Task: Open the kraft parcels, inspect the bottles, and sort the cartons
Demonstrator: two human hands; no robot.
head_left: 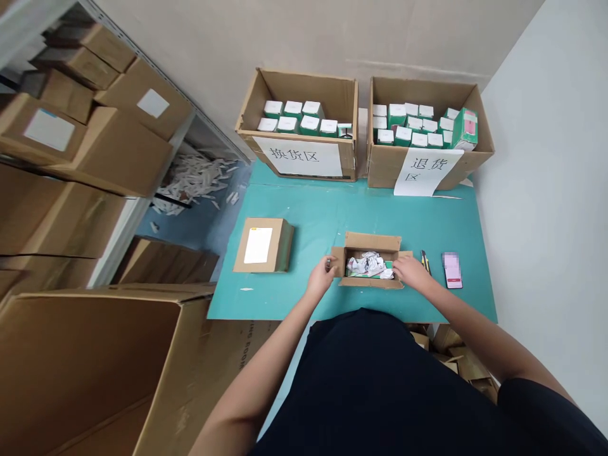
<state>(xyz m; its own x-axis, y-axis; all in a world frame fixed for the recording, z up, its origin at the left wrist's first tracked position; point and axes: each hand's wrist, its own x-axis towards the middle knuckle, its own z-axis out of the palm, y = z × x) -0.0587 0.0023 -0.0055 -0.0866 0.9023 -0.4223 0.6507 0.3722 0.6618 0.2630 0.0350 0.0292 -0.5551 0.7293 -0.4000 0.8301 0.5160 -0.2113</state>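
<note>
A small cardboard box (373, 241) lies in front of me with its flaps spread outward. Inside it is crumpled white printed paper (369, 263), with parts of a green-and-white carton (375, 275) showing around it. My left hand (322, 277) pinches the box's left flap (337, 261) between thumb and fingers. At the opposite end, my right hand (411, 272) reaches over the right flap (405, 254), its fingers closed at the right end of the paper. What those fingertips grip is too small to make out. A yellow-and-black utility knife (425, 261) lies just right of that hand.
A phone (452, 270) lies at the right of the green tabletop (323, 209). A labelled closed box (259, 245) stands left. Two large cartons, one left (298, 157) and one right (381, 167), hold green-and-white boxes at the back. Shelves of boxes (114, 149) and a big open carton (178, 367) flank the left side.
</note>
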